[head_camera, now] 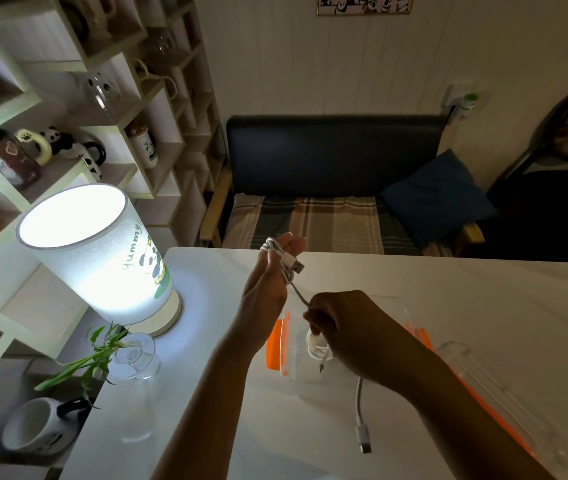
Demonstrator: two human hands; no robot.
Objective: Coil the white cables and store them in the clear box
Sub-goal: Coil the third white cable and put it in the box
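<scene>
White cable (284,263) looped round raised left hand (268,282)

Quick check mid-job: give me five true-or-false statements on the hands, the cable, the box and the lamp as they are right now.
1. The left hand holds cable loops wound round its fingers. True.
2. The right hand is empty. False: it pinches the white cable.
3. The lamp is off. False: it glows.
4. The clear box sits under the right hand, lid off. True.
5. A coiled cable already lies in the box. True.
</scene>
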